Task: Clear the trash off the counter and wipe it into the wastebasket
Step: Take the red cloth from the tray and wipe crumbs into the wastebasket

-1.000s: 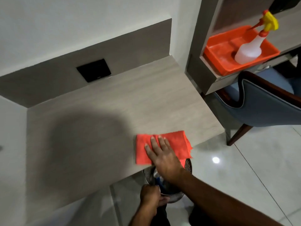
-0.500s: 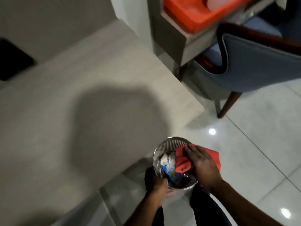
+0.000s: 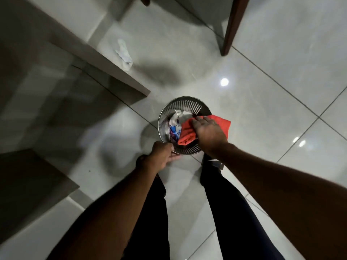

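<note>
A round perforated metal wastebasket (image 3: 187, 104) sits low over the tiled floor, with crumpled white and blue wrappers (image 3: 175, 128) inside. My left hand (image 3: 162, 154) grips its near rim. My right hand (image 3: 208, 133) holds an orange cloth (image 3: 187, 132) over the basket's right side, part of the cloth hanging inside the opening. The counter (image 3: 105, 66) shows only as a corner and front edge at the upper left.
A crumpled white tissue (image 3: 124, 54) lies on the floor beyond the counter edge. A brown chair leg (image 3: 231, 27) stands at the upper right. My dark-trousered legs (image 3: 221, 194) stand just behind the basket. Glossy tiles (image 3: 281, 91) spread to the right.
My right hand pulled the orange cloth off the counter edge and brought it over the basket. The view tipped down from the counter to the floor. My left hand kept its grip on the rim.
</note>
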